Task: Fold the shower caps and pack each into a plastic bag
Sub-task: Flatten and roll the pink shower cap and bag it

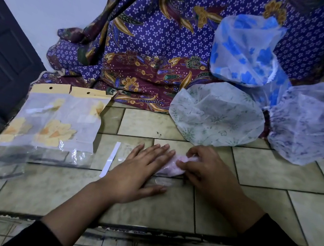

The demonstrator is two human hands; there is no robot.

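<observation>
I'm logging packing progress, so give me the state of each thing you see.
left hand: flat, pressing the plastic bag.
right hand: pinching the pink cap.
pink cap: folded small.
plastic bag: flat on the tiles.
packed bags: two, holding yellow-flowered caps.
green cap: unfolded.
blue cap: unfolded.
purple cap: unfolded.

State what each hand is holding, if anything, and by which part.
Right hand pinches the folded pink shower cap at its right end. Left hand lies flat, gripping nothing.

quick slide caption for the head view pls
Packing: left hand presses a clear plastic bag flat while right hand pinches a folded pink shower cap
</observation>
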